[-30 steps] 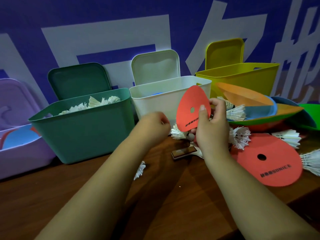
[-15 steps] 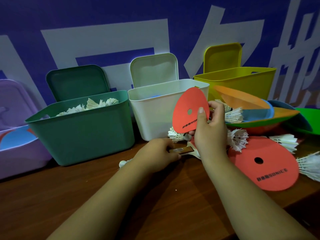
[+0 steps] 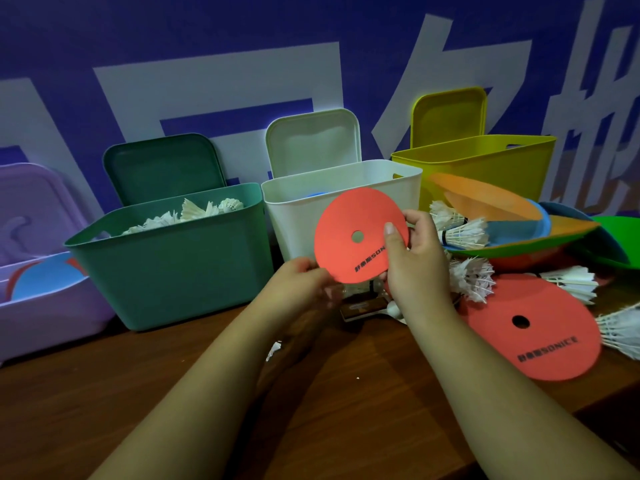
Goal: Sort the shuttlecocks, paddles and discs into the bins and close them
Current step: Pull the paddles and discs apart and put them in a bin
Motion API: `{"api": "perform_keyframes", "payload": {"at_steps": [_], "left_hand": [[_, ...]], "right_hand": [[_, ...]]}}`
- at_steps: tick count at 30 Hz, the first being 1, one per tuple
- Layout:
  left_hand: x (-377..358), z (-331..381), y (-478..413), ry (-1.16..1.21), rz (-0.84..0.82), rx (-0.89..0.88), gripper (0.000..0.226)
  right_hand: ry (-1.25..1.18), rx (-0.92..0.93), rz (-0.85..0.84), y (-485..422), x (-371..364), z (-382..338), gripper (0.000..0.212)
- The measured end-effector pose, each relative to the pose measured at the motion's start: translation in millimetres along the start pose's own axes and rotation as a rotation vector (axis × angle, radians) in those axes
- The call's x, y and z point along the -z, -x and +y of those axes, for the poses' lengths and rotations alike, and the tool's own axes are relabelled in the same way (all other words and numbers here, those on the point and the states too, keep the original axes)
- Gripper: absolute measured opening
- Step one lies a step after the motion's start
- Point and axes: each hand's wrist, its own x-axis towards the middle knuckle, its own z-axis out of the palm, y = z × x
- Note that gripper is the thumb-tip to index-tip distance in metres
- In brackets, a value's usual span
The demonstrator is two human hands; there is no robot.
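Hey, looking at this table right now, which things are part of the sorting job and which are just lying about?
Job: held red disc, pinched by right hand, left hand at its edge; second red disc; disc pile; loose shuttlecocks; green bin; white bin; yellow bin; purple bin.
Just there: banner; white crumb on the table.

Shuttlecocks (image 3: 194,216) in bin (image 3: 173,271), discs (image 3: 491,197) piled right

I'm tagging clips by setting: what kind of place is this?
Likely a sports-gear sorting station indoors: a wooden table against a big blue printed banner, a row of open storage bins, and loose shuttlecocks and flat discs.
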Motion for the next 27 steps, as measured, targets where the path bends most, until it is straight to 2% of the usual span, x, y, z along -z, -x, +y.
{"api": "perform_keyframes", "payload": {"at_steps": [2,4,11,13,18,20,22,27], "left_hand": [[3,6,2,0.209,-0.014,0.011,0.023],[8,7,2,0.280,0.004,0.003,0.028],[18,1,-2,0.258,0.189,-0.047,0.013],[23,3,-3,0.240,0.263,-0.053,0.010],[41,1,-9,0.159,0.412,-0.111,0.020],[44,-2,-12,0.102,0.485,-0.149,0.020],[43,-6,-12,0.096,0.503,-0.176,0.021],[40,-11,-9,0.070,0.507,-0.176,0.021]], "right_hand": [[-0.028,-0.015,-0.031,1,0,-1,0.010],[-0.026,-0.020,-0.058,2,0,-1,0.010],[-0.077,-0.036,-0.273,11,-2,-8,0.007],[-0.072,-0.055,-0.342,15,-2,-11,0.016],[-0.040,-0.182,-0.483,18,-3,-8,0.034],[0.104,-0.184,-0.507,19,-4,-7,0.036],[0.375,-0.087,-0.547,21,-1,-8,0.034],[0.975,0.140,-0.808,28,2,-10,0.043]]}}
